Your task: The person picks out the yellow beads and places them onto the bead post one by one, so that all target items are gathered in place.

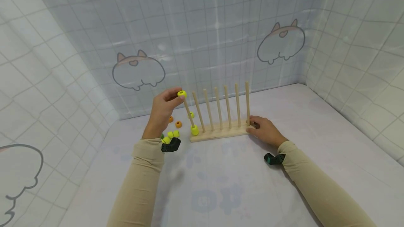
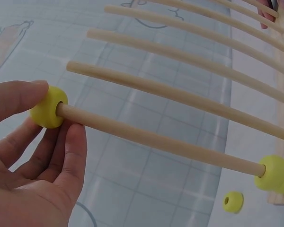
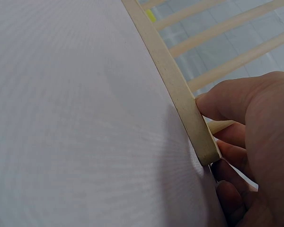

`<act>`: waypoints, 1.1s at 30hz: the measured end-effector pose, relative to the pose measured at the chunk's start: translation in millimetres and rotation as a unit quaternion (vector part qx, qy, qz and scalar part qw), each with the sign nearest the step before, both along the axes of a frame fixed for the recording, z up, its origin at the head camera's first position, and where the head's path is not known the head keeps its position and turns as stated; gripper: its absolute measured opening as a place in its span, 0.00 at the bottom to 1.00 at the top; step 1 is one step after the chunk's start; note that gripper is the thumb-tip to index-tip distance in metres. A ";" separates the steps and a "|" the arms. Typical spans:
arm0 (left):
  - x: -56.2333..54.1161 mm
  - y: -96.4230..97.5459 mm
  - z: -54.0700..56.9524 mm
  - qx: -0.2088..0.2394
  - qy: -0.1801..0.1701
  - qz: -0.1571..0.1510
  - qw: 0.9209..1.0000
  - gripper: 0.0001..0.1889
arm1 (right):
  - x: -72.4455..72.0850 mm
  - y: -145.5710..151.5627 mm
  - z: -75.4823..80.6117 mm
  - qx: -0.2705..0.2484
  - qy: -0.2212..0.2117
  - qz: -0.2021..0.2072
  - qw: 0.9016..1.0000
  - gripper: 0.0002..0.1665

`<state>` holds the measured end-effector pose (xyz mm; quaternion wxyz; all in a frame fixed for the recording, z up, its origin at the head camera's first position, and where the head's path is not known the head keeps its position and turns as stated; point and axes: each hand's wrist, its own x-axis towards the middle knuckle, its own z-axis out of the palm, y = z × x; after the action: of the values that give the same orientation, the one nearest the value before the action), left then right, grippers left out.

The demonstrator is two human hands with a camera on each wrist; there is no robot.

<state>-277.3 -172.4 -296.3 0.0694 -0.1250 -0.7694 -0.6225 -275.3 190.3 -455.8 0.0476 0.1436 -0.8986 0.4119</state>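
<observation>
No legible text; faint marks [image 1: 204, 200] on tabletop [image 1: 252, 181] too blurred to tell.

We locate the rack base [image 1: 217, 135] on the surface [image 1: 240, 185], in front of the rear panel [image 1: 195, 38] and between the left panel [image 1: 47, 80] and the right panel [image 1: 363, 62]. On the base, seven pegs [image 1: 219, 108] stand in one row. At the foot of the leftmost peg [image 1: 189, 113] we find the seated beads [image 1: 195, 130]; at its tip sits the upper bead [image 1: 182, 94], in the left hand [image 1: 163, 108]. One loose bead [image 1: 192, 115] lies behind this peg. We find the remaining loose beads [image 1: 178, 124] left of the base, beside the left wrist. The right hand [image 1: 266, 131] is at the base's right end.
</observation>
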 end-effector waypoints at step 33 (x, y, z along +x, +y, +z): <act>0.4 1.9 2.2 -0.020 -0.003 0.013 1.000 0.22 | -1.1 0.8 -0.4 0.003 0.001 0.001 1.000 0.30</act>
<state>-276.9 -170.5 -294.0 0.0729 -0.1145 -0.7833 -0.6066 -276.5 191.1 -456.2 0.0480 0.1448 -0.8995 0.4094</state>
